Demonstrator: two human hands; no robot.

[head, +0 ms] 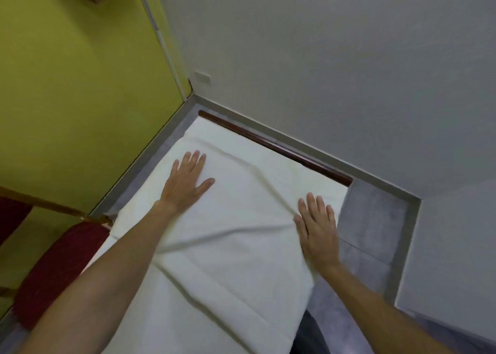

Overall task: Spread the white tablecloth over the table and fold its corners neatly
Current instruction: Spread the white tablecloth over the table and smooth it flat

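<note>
The white tablecloth (pixel 236 219) lies spread over the table, whose dark wooden edge (pixel 281 147) shows along the far side by the wall. My left hand (pixel 188 179) rests flat on the cloth near its far left part, fingers straight and spread. My right hand (pixel 318 230) presses flat on the cloth close to its right edge, fingers straight. Creases run across the cloth between my hands and toward the near side. The cloth hangs over the table's right side.
A chair with a dark red cushion (pixel 59 267) and wooden frame stands at the left, close to the table. A yellow-green wall (pixel 80 98) is at the left, a grey wall (pixel 322 71) behind. Grey floor (pixel 373 224) shows at the right.
</note>
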